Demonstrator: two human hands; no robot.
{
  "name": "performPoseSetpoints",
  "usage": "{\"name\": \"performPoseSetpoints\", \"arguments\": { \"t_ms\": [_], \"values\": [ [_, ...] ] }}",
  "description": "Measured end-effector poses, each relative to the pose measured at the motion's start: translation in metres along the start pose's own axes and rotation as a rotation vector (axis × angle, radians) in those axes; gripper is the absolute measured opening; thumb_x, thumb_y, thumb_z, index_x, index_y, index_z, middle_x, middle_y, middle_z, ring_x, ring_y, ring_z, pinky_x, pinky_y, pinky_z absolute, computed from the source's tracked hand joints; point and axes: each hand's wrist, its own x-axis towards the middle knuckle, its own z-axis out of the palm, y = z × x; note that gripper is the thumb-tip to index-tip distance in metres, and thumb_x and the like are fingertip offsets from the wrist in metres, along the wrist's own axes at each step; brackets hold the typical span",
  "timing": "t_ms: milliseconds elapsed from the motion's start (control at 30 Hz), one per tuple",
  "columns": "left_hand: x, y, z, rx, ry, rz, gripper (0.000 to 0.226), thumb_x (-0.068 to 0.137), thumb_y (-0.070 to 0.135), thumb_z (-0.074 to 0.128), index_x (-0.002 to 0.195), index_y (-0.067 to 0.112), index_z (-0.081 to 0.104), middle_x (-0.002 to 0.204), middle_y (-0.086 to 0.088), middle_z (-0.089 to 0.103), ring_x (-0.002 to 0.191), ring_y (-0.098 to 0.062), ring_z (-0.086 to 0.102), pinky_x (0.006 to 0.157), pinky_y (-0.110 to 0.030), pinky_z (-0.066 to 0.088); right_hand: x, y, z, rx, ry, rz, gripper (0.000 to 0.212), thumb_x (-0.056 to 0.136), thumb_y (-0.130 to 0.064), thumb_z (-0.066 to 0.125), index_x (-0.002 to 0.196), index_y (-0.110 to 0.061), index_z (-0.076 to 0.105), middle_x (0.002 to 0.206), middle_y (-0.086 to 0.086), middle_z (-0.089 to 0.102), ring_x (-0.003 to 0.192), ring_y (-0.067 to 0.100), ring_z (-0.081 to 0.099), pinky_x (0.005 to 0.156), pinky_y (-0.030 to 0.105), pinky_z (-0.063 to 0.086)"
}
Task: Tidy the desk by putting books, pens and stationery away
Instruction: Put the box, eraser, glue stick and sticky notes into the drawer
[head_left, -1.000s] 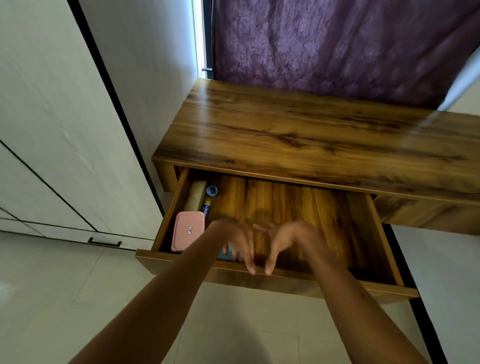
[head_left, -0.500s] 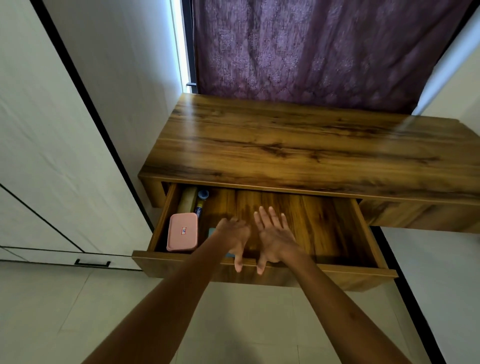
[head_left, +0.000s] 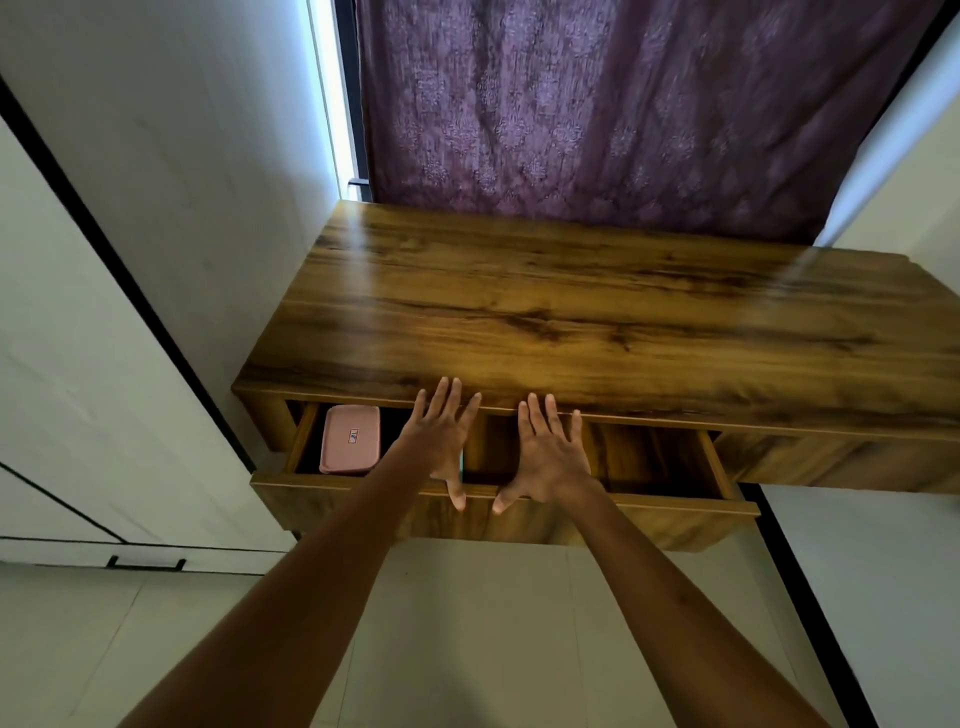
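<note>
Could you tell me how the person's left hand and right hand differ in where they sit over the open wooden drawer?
The left hand lies nearer the pink rectangular box; the right hand sits toward the wooden drawer's middle. The left fingertips overlap the desk's front edge in this view; the right fingertips stop just short. Both are flat, fingers spread, holding nothing.

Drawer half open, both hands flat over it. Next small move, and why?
Probably keep pushing the wooden drawer shut. The left hand and right hand lie open, fingers straight, thumbs at its front edge. The wooden desk top shows nothing left on it, and the pink rectangular plastic box already sits at the drawer's left end.
</note>
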Motion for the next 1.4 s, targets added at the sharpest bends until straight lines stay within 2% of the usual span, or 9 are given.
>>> {"name": "performPoseSetpoints", "arguments": {
  "t_ms": [300,467,600,667,733,800,1200,1300,1400],
  "values": [
    [0.027,-0.006,-0.022,0.005,0.019,0.018,0.129,0.06,0.043,0.085,0.152,0.009,0.001,0.158,-0.019,-0.001,0.145,-0.04,0.001,0.118,-0.05,0.012,0.028,0.005,-0.006,0.08,0.076,-0.063,0.117,0.067,-0.057,0.075,0.152,-0.009,0.009,0.161,0.007,0.001,0.149,0.021,-0.004,0.121,0.044,0.004],
    [0.029,0.004,-0.033,0.113,0.112,-0.029,0.09,0.072,0.028,0.08,0.143,0.006,0.03,0.147,-0.02,0.031,0.135,-0.039,0.031,0.107,-0.045,0.039,0.032,0.001,-0.002,0.032,0.249,-0.062,0.083,0.085,-0.042,0.064,0.148,-0.006,0.023,0.158,0.011,0.017,0.148,0.022,0.011,0.12,0.037,0.013],
    [0.031,0.009,-0.03,0.174,0.233,-0.072,0.06,0.085,0.013,0.065,0.137,0.005,0.037,0.136,-0.019,0.045,0.124,-0.035,0.045,0.089,-0.037,0.052,0.035,0.001,0.004,-0.039,0.35,-0.085,0.058,0.096,-0.009,0.046,0.148,-0.004,0.022,0.157,0.015,0.018,0.147,0.025,0.016,0.119,0.035,0.014],
    [0.034,0.007,-0.029,0.167,0.266,-0.073,0.06,0.085,0.009,0.063,0.137,0.008,0.035,0.136,-0.017,0.045,0.122,-0.033,0.046,0.084,-0.034,0.054,0.037,0.003,0.007,-0.088,0.399,-0.084,0.059,0.088,-0.001,0.055,0.143,-0.001,0.034,0.152,0.019,0.031,0.142,0.027,0.031,0.117,0.035,0.023],
    [0.037,0.003,-0.029,0.141,0.295,-0.058,0.061,0.084,0.009,0.064,0.137,0.01,0.033,0.137,-0.015,0.043,0.123,-0.032,0.046,0.08,-0.032,0.052,0.043,0.006,0.015,-0.065,0.463,-0.09,0.065,0.06,0.0,0.082,0.121,0.002,0.061,0.127,0.022,0.06,0.118,0.029,0.06,0.1,0.038,0.047],
    [0.039,0.0,-0.025,0.136,0.319,-0.053,0.06,0.085,0.01,0.063,0.137,0.012,0.033,0.137,-0.014,0.043,0.123,-0.031,0.046,0.077,-0.031,0.052,0.05,0.008,0.023,-0.071,0.455,-0.1,0.068,0.039,-0.002,0.091,0.104,0.001,0.071,0.108,0.021,0.07,0.1,0.028,0.07,0.084,0.04,0.056],
    [0.042,0.006,-0.015,0.193,0.353,-0.056,0.058,0.087,0.012,0.061,0.137,0.009,0.033,0.135,-0.018,0.043,0.12,-0.032,0.049,0.081,-0.034,0.054,0.05,0.009,0.024,-0.081,0.42,-0.103,0.066,0.049,-0.008,0.09,0.111,0.0,0.068,0.114,0.019,0.068,0.108,0.026,0.066,0.092,0.037,0.053],
    [0.042,0.001,-0.023,0.136,0.325,-0.051,0.066,0.083,0.024,0.068,0.139,0.014,0.034,0.138,-0.012,0.039,0.121,-0.028,0.046,0.086,-0.035,0.052,0.042,0.015,0.007,-0.104,0.324,-0.175,0.056,0.092,-0.01,0.052,0.144,-0.003,0.034,0.151,0.017,0.034,0.142,0.025,0.032,0.117,0.035,0.024],
    [0.038,-0.003,-0.026,-0.054,0.23,-0.037,0.071,0.085,0.047,0.061,0.144,0.022,0.031,0.145,-0.009,0.036,0.132,-0.029,0.038,0.103,-0.043,0.042,0.034,0.022,-0.006,-0.061,0.274,-0.158,0.054,0.101,-0.027,0.031,0.15,-0.008,0.018,0.158,0.01,0.019,0.148,0.023,0.013,0.122,0.036,0.008]
  ]
}}
